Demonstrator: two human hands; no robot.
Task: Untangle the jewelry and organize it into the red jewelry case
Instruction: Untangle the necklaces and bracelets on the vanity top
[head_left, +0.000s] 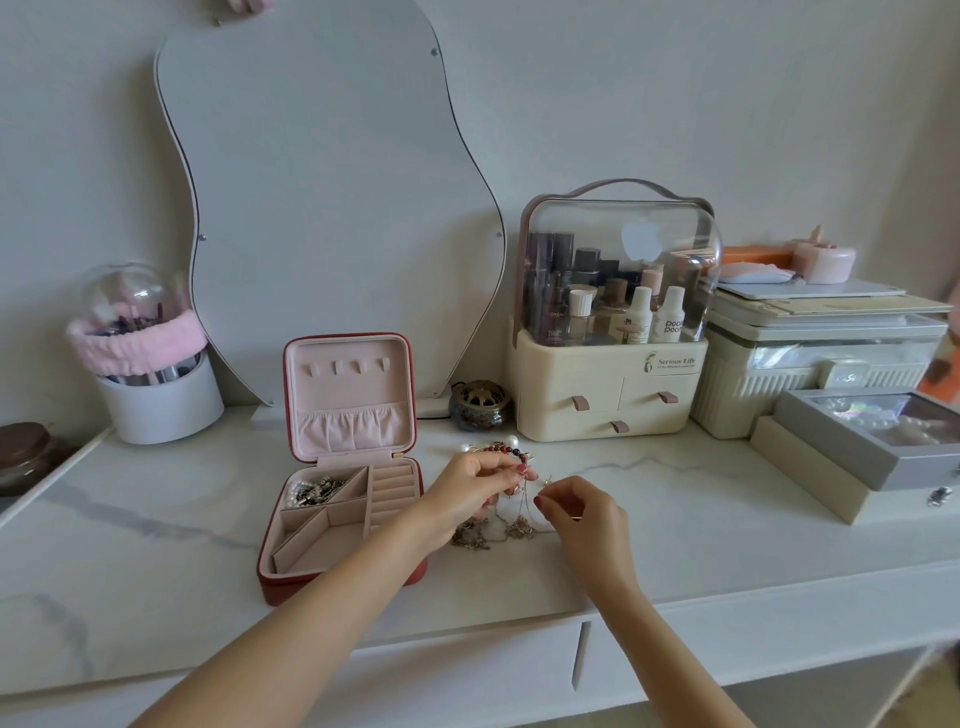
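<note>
The red jewelry case (400, 571) lies open on the white marble table, pink inside, with a dark beaded piece (314, 491) in its back-left compartment. To its right, my left hand (467, 493) pinches a tangle of thin gold chains (519, 525) and lifts it off the table. A red beaded bracelet with pearls (506, 448) sits just behind the fingers. My right hand (584, 512) pinches a fine strand of the same tangle near a small gold piece (546, 480). More chain lies heaped on the table under the hands.
A wavy mirror (322, 208) leans on the wall behind. A cosmetics organizer (613, 322) stands at the back right, a small round brass pot (478, 405) beside it. Grey and cream boxes (872, 447) fill the right. A brush holder (156, 374) stands at the left.
</note>
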